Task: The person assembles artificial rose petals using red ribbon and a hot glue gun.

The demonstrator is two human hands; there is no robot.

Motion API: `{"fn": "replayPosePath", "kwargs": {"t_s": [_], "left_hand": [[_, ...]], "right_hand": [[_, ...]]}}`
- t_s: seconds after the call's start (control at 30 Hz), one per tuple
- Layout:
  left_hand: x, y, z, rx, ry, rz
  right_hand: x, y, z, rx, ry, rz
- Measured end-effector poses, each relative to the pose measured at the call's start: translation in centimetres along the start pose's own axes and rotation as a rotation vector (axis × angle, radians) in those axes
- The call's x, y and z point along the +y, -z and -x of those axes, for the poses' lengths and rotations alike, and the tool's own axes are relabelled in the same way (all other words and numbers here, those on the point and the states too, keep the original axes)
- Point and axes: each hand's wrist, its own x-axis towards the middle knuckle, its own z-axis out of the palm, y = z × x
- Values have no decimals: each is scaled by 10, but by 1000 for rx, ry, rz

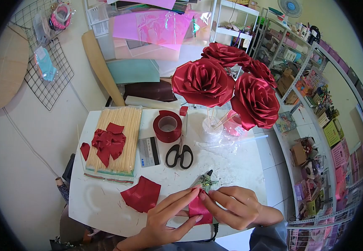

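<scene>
Between my two hands is a piece of red satin ribbon (pixel 199 211), near the front edge of the white table. My left hand (pixel 164 219) pinches its left side and top edge. The fingertips of my right hand (pixel 233 205) close on its upper right corner. Just beyond my fingertips lies a glue gun (pixel 206 178) with a dark tip, its body mostly hidden behind my hands. Left of my left hand, a cut red satin piece (pixel 141 194) lies flat on the table.
Black-handled scissors (pixel 179 156), a red ribbon roll (pixel 167 126) and a grey card (pixel 149 152) lie mid-table. Red scraps (pixel 108 144) rest on a pack of bamboo sticks (pixel 125 125). Large red satin roses (pixel 204 81) stand on sticks in a white holder (pixel 211 129) at the back right.
</scene>
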Motion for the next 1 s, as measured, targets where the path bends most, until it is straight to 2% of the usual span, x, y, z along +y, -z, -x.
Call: {"fn": "replayPosePath", "kwargs": {"t_s": [0.17,0.27,0.3,0.37,0.4,0.63,1.0], "left_hand": [[-2,0,0,12,3,7],[-2,0,1,3,12,21],[-2,0,2,-10,28,37],[-3,-1,2,-25,43,51],[-4,-1,2,-36,38,48],[-4,-2,2,-61,41,39],[-5,-2,3,-56,43,38]], "right_hand": [[3,7,-5,20,-79,-117],[8,13,-7,95,-484,-563],[7,10,-6,96,-484,-561],[5,1,-2,144,-842,-1007],[6,0,-1,80,-885,-1076],[5,-4,-1,40,-966,-1171],[3,-3,0,19,-921,-1100]]}}
